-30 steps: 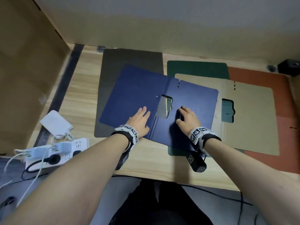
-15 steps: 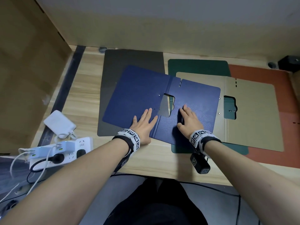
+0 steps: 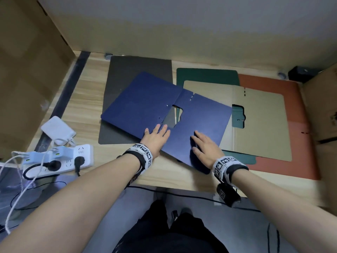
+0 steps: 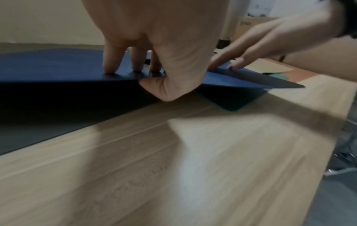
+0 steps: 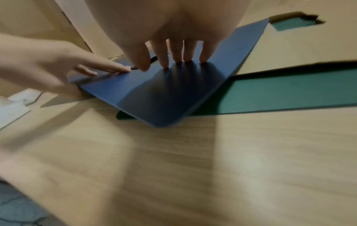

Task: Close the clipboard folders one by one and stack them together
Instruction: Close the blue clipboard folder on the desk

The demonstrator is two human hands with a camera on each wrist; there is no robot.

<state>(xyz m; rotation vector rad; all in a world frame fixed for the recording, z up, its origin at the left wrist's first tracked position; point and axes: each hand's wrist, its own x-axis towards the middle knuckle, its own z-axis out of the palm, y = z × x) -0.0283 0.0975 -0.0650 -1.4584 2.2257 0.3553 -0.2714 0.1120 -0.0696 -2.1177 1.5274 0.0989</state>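
Left hand [image 3: 156, 137] pinches the open blue folder [image 3: 145, 106], thumb beneath, at frame centre; right hand [image 3: 206, 147] presses it with flat fingers.

navy blue folder [image 3: 145, 106] over a dark grey one [image 3: 135, 70]; right of it: green [image 3: 206, 74], tan [image 3: 260, 125], rust-red [image 3: 300, 143]. wristbands [image 3: 144, 152] checkered black-white.
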